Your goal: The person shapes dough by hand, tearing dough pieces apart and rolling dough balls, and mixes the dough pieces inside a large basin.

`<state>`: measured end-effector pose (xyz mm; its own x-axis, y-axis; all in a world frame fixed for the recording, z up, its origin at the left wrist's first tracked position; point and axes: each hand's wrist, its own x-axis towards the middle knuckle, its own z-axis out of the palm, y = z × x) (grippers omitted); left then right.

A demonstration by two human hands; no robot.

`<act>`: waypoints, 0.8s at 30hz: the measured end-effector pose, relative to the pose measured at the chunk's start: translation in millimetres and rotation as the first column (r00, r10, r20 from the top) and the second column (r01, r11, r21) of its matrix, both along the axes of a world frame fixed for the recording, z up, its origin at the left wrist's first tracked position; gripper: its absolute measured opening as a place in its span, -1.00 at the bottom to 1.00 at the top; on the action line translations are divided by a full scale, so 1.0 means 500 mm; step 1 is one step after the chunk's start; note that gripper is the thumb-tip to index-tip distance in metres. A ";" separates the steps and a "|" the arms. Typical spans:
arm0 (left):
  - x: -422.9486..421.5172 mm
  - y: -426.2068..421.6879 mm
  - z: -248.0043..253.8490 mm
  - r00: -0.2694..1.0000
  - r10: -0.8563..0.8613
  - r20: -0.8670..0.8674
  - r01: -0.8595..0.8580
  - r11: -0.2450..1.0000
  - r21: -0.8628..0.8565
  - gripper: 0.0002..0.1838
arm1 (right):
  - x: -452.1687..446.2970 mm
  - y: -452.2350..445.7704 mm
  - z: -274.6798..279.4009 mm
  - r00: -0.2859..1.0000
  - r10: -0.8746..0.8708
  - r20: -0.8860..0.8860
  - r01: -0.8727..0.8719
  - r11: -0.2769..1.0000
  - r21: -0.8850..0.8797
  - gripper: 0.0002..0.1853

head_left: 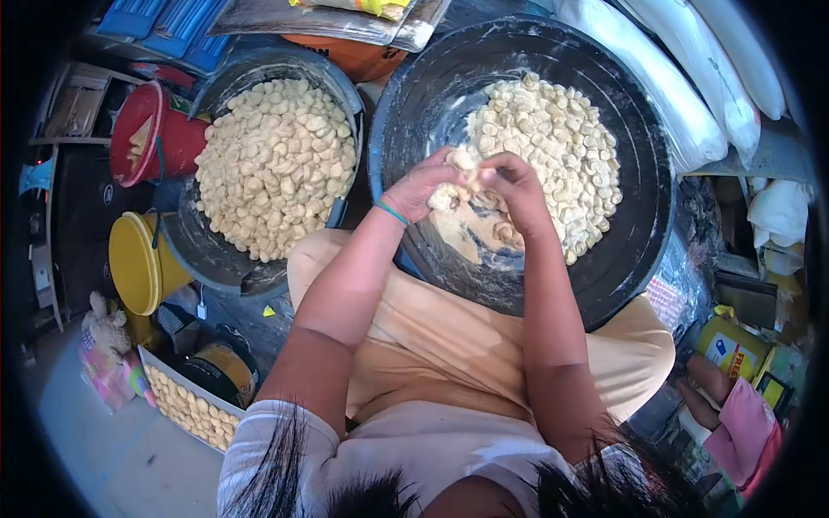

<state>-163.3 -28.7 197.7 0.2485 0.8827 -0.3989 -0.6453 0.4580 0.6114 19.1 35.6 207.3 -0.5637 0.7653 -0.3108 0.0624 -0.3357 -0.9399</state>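
My left hand is over the left side of a wide black tub, closed around pale, floury dough pieces. A green band circles that wrist. Close beside it, my right hand has its thumb and fingers pinched at the dough; its fingertips partly hide what they grip. Below both hands, loose flour and a few dough pieces lie on the tub floor. A large heap of small round dough pieces fills the tub's far and right side.
A second dark tub at left holds another dough heap. Beside it are a red bucket and a yellow bucket. White sacks lie at upper right. Another person's legs show at lower right.
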 end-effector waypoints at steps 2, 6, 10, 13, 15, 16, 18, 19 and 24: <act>0.007 -0.001 0.006 0.998 -0.061 -0.033 0.061 0.998 0.020 -0.43 | 0.011 0.004 -0.034 0.942 -0.199 -0.271 0.162 0.975 -0.152 -0.83; 0.015 0.000 0.010 0.995 -0.091 -0.046 0.092 0.996 0.011 -0.34 | 0.019 -0.008 -0.024 0.775 -0.473 -0.418 0.329 0.868 -0.372 -0.80; 0.010 0.000 -0.006 0.992 -0.123 -0.015 0.123 0.992 0.011 -0.31 | 0.050 0.010 -0.020 0.705 -0.561 -0.434 0.389 0.817 -0.425 -0.80; 0.010 0.000 0.011 0.989 -0.146 0.004 0.146 0.989 -0.011 -0.30 | 0.048 0.005 -0.009 0.988 -0.142 0.062 0.128 0.973 0.191 -0.69; 0.024 0.000 -0.003 0.972 -0.129 -0.195 0.148 0.985 0.086 -0.29 | 0.019 -0.014 0.010 0.977 -0.095 0.192 0.013 0.922 0.387 -0.66; 0.027 0.001 -0.010 0.950 -0.108 -0.294 0.154 0.979 0.135 -0.29 | 0.003 -0.022 0.019 0.963 -0.079 0.256 -0.054 0.879 0.474 -0.65; 0.027 0.000 -0.016 0.951 -0.110 -0.289 0.151 0.980 0.127 -0.28 | -0.006 -0.026 0.013 0.987 -0.105 0.123 0.088 0.987 0.136 -0.66; 0.026 -0.001 -0.019 0.952 -0.110 -0.286 0.151 0.981 0.122 -0.27 | -0.002 -0.014 -0.006 0.973 -0.215 0.081 0.211 0.976 0.056 -0.67; 0.016 0.008 -0.015 0.995 -0.071 -0.076 0.078 0.993 0.094 -0.28 | 0.032 0.011 -0.023 0.946 -0.237 0.223 0.093 0.854 0.512 -0.67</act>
<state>-155.4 -24.8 190.2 0.2887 0.8979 -0.3323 -0.5641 0.4399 0.6987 35.4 41.2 195.8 -0.3649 0.9310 0.0086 0.3207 0.1343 -0.9376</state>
